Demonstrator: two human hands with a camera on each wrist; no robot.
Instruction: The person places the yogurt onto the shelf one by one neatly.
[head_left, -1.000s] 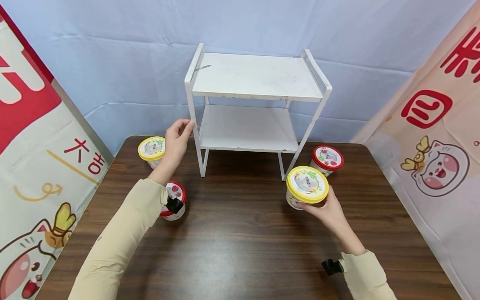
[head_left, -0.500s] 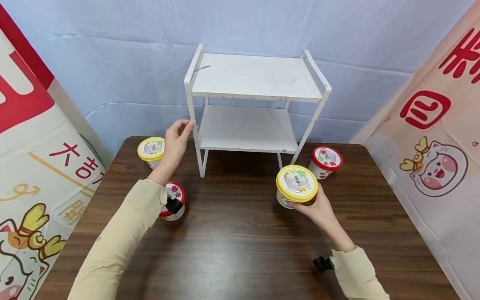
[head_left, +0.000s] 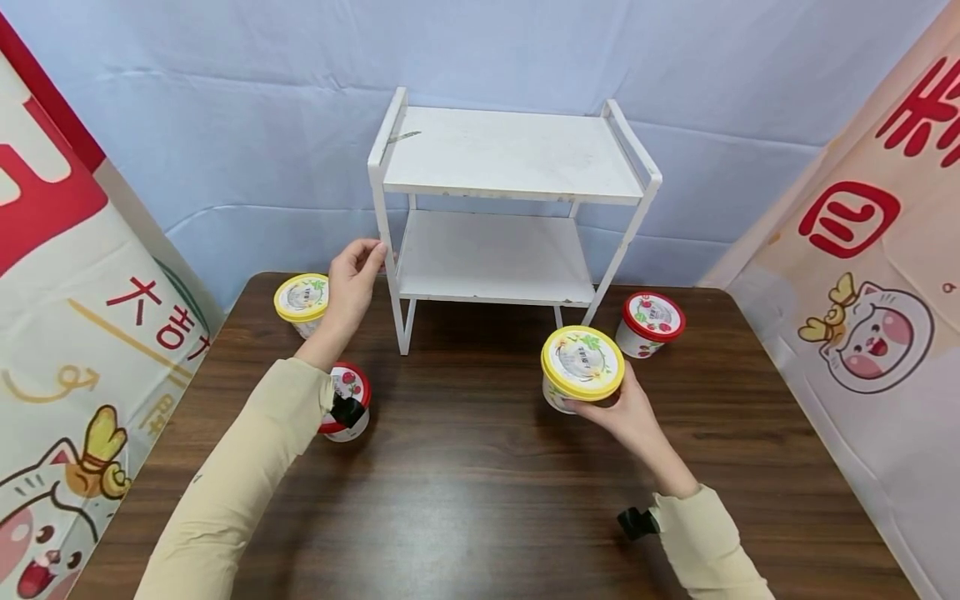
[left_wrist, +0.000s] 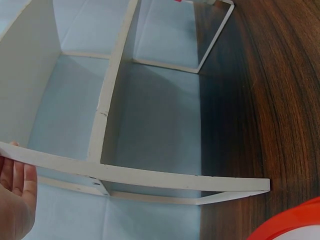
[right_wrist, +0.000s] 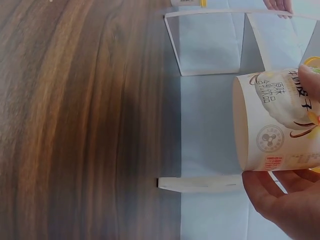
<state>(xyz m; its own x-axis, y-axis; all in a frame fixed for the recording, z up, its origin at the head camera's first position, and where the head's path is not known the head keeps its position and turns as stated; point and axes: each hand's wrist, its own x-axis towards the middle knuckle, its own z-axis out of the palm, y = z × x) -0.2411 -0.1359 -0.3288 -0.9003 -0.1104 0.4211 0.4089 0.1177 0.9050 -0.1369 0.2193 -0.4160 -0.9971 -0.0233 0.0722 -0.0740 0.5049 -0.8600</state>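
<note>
A white two-tier rack (head_left: 510, 154) stands at the back of the table. My left hand (head_left: 349, 279) grips its left front post between thumb and fingers; in the left wrist view the fingers (left_wrist: 19, 175) pass behind the post. My right hand (head_left: 633, 417) holds a paper tub with a yellow lid (head_left: 582, 363), gripped round its side. The tub (right_wrist: 275, 120) is raised above the table, in front of the rack's right side, its lid facing up in the head view. Its printed side and base edge show in the right wrist view.
On the right, behind my right hand, sits a red-lidded tub (head_left: 651, 321). Left of the rack is another yellow-lidded tub (head_left: 302, 298). A second red-lidded tub (head_left: 352, 385) is partly hidden under my left forearm. The dark wooden table (head_left: 450, 500) backs onto a pale blue cloth (head_left: 262, 150).
My right hand has moved the yellow-lidded tub left, away from the red-lidded tub on the right, which now shows fully. The left hand stays on the rack post.
</note>
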